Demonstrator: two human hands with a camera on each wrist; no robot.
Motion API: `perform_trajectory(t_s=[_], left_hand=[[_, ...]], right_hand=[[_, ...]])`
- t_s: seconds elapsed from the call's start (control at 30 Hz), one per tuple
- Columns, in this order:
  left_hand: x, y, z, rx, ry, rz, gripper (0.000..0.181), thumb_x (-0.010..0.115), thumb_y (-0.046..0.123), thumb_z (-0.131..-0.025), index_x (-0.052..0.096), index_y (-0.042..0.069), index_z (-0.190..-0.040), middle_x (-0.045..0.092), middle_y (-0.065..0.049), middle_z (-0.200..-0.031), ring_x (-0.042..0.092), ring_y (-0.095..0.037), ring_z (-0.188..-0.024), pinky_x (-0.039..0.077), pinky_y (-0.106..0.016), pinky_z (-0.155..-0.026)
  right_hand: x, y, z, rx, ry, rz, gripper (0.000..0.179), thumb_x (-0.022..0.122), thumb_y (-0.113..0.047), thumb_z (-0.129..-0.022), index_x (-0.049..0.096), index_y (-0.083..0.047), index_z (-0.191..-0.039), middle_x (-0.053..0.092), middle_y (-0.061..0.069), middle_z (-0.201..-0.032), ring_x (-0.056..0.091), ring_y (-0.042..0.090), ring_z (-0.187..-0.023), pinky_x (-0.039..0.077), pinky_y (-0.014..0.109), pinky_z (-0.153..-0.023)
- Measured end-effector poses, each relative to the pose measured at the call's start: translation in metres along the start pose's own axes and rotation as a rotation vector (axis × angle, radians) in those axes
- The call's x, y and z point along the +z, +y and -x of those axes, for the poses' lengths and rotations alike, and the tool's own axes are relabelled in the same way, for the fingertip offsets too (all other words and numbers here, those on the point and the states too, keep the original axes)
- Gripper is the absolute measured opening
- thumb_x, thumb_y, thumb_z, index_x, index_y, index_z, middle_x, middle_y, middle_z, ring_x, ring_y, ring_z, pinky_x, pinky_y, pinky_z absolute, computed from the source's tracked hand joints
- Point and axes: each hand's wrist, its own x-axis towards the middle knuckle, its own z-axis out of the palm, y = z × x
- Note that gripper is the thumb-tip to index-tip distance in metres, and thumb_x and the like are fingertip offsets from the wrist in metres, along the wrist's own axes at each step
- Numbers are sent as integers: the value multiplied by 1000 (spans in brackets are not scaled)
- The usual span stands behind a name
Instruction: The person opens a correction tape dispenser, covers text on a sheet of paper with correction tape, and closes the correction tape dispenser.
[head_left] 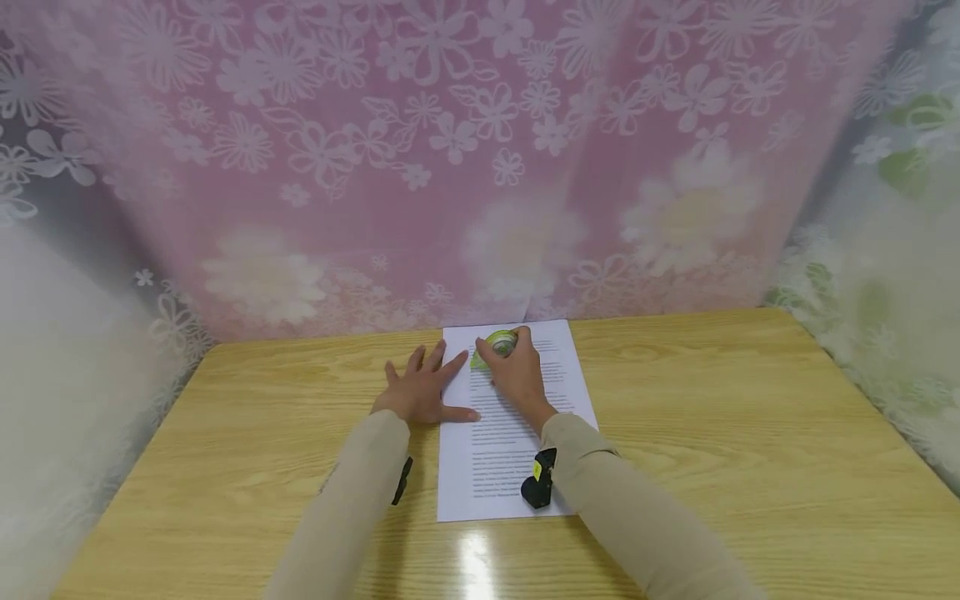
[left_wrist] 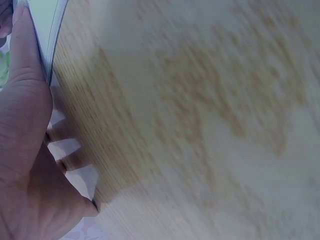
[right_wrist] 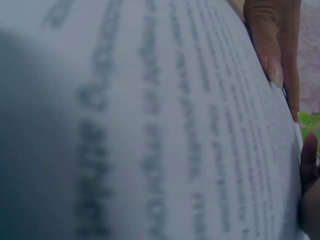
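Observation:
A printed white sheet (head_left: 495,467) lies lengthwise on the wooden table. Near its top, my right hand (head_left: 520,375) grips a green correction tape (head_left: 501,340) between thumb and fingers, its narrow tip pointing left and down at the printed lines. My left hand (head_left: 422,393) rests flat with fingers spread at the sheet's left edge; its thumb and index finger reach onto the paper, and the other fingers lie on the wood. In the right wrist view only a green bit of the correction tape (right_wrist: 306,119) shows past the paper, the rest hidden or out of frame.
The wooden table (head_left: 712,433) extends to both sides of the sheet. A pink flowered curtain (head_left: 420,167) hangs along its back edge, with pale flowered cloth (head_left: 892,275) at the sides. Black wrist cameras (head_left: 538,482) are strapped on both sleeves.

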Motion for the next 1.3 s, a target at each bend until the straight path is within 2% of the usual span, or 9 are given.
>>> perform_trajectory(t_s=[0.23, 0.33, 0.5, 0.57, 0.63, 0.83, 1.07, 1.3], left_hand=[[-3, 6, -5, 3, 13, -50, 100, 50, 82, -73, 12, 37, -154, 1, -6, -160, 4, -38, -143, 10, -74, -99], [-4, 7, -4, 11, 42, -96, 101, 49, 83, -72, 14, 34, -154, 6, -8, -159, 10, -40, -142, 17, -74, -98], [-2, 6, 0, -6, 97, -115, 103, 51, 83, -71, 24, 28, -153, 17, -9, -158, 18, -45, -138, 26, -72, -95], [0, 4, 1, -1, 86, -100, 103, 51, 83, -72, 25, 25, -153, 17, -8, -158, 18, -47, -138, 26, -73, -95], [0, 3, 2, 11, 59, -74, 102, 50, 82, -73, 24, 24, -153, 15, -6, -158, 16, -47, -138, 24, -73, -95], [-4, 0, 7, 26, -14, -35, 107, 56, 81, -70, 22, 24, -154, 12, -4, -159, 13, -47, -139, 20, -72, -99], [-1, 1, 9, 27, 14, -56, 108, 56, 82, -68, 20, 28, -154, 11, -5, -159, 12, -47, -139, 19, -73, -98], [0, 3, 9, 13, 25, -67, 107, 55, 83, -67, 20, 30, -154, 11, -5, -159, 11, -46, -139, 19, -73, -98]], right_hand=[[-7, 2, -1, -54, 11, 23, 56, 66, -48, -87, 42, -6, -117, 58, 12, -101, 57, 24, -88, 46, 37, -82], [-7, 3, -2, -48, 21, -4, 57, 68, -47, -86, 43, -6, -117, 58, 11, -100, 57, 24, -87, 46, 36, -80], [-3, 3, -2, -38, 44, -47, 59, 72, -48, -82, 47, -7, -117, 59, 10, -98, 60, 19, -73, 50, 31, -67], [-2, 4, -2, -29, 45, -60, 60, 73, -49, -81, 48, -7, -117, 60, 9, -97, 61, 20, -67, 52, 32, -63], [-1, 6, -1, -18, 45, -57, 61, 73, -50, -80, 49, -6, -116, 60, 9, -97, 61, 19, -68, 51, 32, -64], [3, 10, -2, 4, 10, 10, 61, 67, -56, -82, 47, -8, -116, 60, 9, -96, 60, 21, -79, 49, 34, -72], [3, 10, -3, -30, 17, -10, 57, 71, -50, -82, 49, -8, -112, 60, 9, -99, 60, 22, -86, 51, 36, -75], [0, 6, -3, -14, 24, 39, 60, 63, -55, -85, 47, -7, -118, 61, 11, -100, 59, 25, -87, 46, 38, -80]])
